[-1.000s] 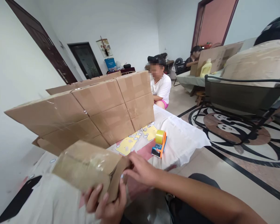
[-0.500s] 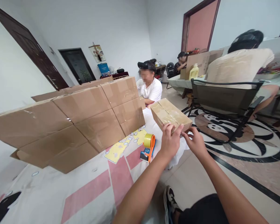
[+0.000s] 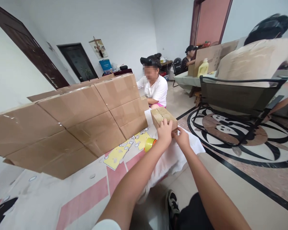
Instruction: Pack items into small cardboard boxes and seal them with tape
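Both my hands are on a small cardboard box (image 3: 163,113) at the right end of the cloth-covered surface. My left hand (image 3: 164,131) has its fingers bent over the box's top near edge. At the lower right corner, my right hand (image 3: 182,138) grips the box with fingertips partly hidden beneath it. Clear tape shines on the box's top. Just left of my left forearm lies a tape dispenser with a yellow roll (image 3: 149,144); the forearm hides most of its body.
Stacked cardboard boxes (image 3: 84,113) form a wall on the left of the patterned cloth (image 3: 86,198). A person in white (image 3: 156,91) sits beyond it. To the right, another person sits in a folding chair (image 3: 237,95) by a table with a yellow bottle (image 3: 203,68).
My hands and the small box have moved left and over the cloth's end. My left forearm now covers most of the tape dispenser. The view has shifted slightly.
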The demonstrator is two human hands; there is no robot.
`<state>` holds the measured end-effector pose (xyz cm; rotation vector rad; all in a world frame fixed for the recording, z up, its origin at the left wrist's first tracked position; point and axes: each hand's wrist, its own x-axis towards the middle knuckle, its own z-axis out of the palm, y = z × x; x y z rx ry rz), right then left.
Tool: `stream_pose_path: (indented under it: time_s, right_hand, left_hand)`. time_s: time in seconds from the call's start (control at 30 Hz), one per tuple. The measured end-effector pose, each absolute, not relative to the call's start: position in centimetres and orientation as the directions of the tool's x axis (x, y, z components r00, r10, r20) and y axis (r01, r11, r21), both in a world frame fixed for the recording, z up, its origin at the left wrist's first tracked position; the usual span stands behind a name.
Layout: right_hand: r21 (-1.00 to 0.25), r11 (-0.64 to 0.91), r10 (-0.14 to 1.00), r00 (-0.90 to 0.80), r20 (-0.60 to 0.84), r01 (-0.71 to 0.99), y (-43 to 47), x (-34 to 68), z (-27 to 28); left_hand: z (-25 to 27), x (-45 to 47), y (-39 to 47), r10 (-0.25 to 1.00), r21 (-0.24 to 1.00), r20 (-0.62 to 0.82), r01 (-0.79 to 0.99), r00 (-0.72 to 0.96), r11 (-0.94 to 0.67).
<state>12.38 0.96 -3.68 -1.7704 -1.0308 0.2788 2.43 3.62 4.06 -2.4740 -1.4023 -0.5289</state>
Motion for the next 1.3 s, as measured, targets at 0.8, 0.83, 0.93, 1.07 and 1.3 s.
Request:
stream_pose_path:
  time_s: [0.8, 0.83, 0.93, 1.07, 1.3]
  right_hand:
    - [-0.690, 0.220, 0.580, 0.476, 0.661, 0.689, 0.2, 4.4, 3.3]
    - [-0.662, 0.285, 0.583, 0.423, 0.693, 0.693, -0.2, 2.7, 4.0]
    - [-0.613, 0.471, 0.668, 0.197, 0.718, 0.634, -0.4, -5.1, 4.9]
    - [-0.589, 0.660, 0.749, -0.346, 0.565, 0.467, 0.8, -20.0, 4.0]
    - [-0.499, 0.790, 0.552, -0.769, 0.322, 0.357, 3.0, -46.6, 3.2]
  left_hand:
    - [4.8, -17.9, 2.7, 0.730, 0.098, 0.516, 0.816, 0.448, -0.570]
    - [3.5, -22.9, 1.1, 0.758, 0.133, 0.508, 0.833, 0.409, -0.538]
    - [0.8, -37.7, -2.2, 0.904, 0.241, 0.406, 0.940, 0.130, -0.243]
    - [0.9, -52.9, -3.5, 0.893, 0.345, 0.347, 0.924, -0.288, 0.164]
    - [1.9, -65.5, 1.2, 0.697, 0.516, 0.372, 0.761, -0.613, 0.394]
